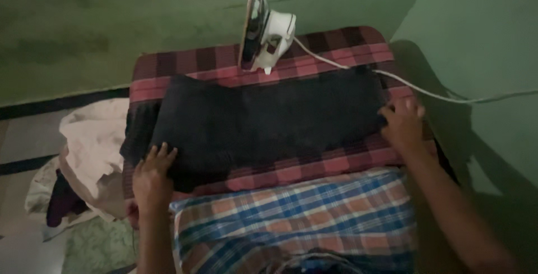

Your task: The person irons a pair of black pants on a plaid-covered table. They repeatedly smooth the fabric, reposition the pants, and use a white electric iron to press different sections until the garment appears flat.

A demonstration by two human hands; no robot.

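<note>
Dark cloth (269, 120), soft, floppy, probably light: we're pressing left hand (152, 174) and right hand (402, 124) flat on opposite edges, fingers spread, not gripping.

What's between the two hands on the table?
In the head view, the dark cloth stretches between the left hand and the right hand, lying flat on the red checked cover.

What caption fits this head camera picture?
Both hands flatten a dark garment on a red checked cloth; iron stands upright.
</note>
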